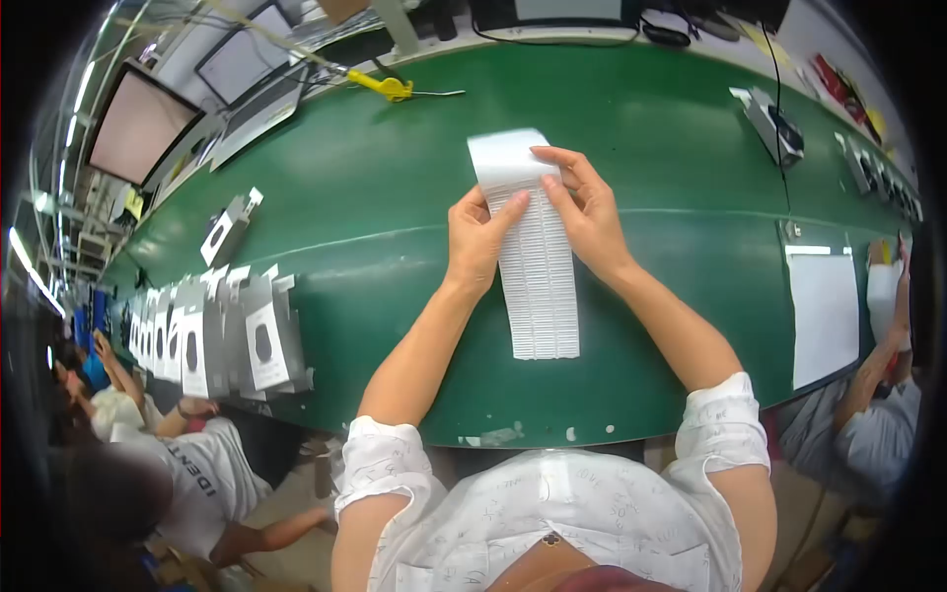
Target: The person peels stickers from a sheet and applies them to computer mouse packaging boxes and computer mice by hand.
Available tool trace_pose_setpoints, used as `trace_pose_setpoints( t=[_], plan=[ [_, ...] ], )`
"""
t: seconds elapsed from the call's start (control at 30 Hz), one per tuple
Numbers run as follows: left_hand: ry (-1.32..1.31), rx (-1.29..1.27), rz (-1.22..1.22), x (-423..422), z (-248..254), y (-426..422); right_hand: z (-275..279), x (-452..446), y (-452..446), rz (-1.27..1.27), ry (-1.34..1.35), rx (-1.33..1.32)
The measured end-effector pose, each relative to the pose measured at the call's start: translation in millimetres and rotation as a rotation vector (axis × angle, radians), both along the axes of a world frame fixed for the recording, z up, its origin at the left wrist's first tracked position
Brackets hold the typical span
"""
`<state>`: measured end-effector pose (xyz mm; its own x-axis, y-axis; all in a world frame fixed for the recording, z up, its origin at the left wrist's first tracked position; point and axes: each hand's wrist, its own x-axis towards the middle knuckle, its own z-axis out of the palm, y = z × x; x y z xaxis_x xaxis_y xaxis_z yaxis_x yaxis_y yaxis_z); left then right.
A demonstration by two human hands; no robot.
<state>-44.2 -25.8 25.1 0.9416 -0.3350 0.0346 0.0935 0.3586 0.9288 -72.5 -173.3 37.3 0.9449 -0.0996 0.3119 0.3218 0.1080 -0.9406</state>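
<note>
A long white sheet of narrow labels [541,296] hangs over the green bench in front of me, its rows running in columns. Its blank upper end curls back. My left hand [479,239] is closed on the sheet's left edge, thumb on the front and fingers partly hidden behind. On the opposite edge, my right hand [590,212] grips the sheet near the curl, its thumb on the labels and a finger reaching across the blank part.
Grey boxes with white printed faces [264,345] stand in a row at left, with another box [227,232] behind them. A yellow air gun [393,89] lies at the back. At right are a white sheet [825,316] and a grey box [769,128]. Co-workers sit on both sides.
</note>
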Motion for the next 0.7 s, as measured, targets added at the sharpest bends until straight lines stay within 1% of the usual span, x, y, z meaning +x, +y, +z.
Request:
trace_pose_setpoints(
  t=[0.03, 0.1, 0.13, 0.23, 0.3, 0.43, 0.5, 0.53, 0.6, 0.7],
  plan=[
    [0.014, 0.049, 0.016, 3, -9, -2, -13, 3, -2, -0.017, 0.017, 0.008],
    [0.031, 0.059, 0.007, 8, -24, -4, -36, 7, -5, -0.048, 0.031, -0.051],
    [0.032, 0.061, 0.018, 10, -23, -5, -39, 10, -5, -0.052, 0.045, -0.047],
    [0.042, 0.064, 0.032, 12, -23, -5, -42, 15, -3, -0.086, 0.002, -0.01],
    [0.051, 0.063, 0.042, 15, -23, -5, -44, 15, -3, -0.115, -0.031, -0.114],
    [0.014, 0.056, 0.074, 13, -25, -4, -44, 13, -5, -0.099, 0.023, -0.147],
    [-0.011, 0.059, 0.088, 13, -28, -4, -43, 13, -3, -0.178, -0.016, -0.162],
    [-0.021, 0.05, 0.088, 13, -28, -4, -44, 13, -3, -0.177, -0.013, -0.162],
    [-0.037, 0.039, 0.087, 13, -28, -4, -46, 16, -6, -0.277, -0.099, -0.328],
    [0.009, 0.039, 0.051, 14, -28, 0, -44, 15, -6, -0.272, -0.152, -0.395]
  ],
)
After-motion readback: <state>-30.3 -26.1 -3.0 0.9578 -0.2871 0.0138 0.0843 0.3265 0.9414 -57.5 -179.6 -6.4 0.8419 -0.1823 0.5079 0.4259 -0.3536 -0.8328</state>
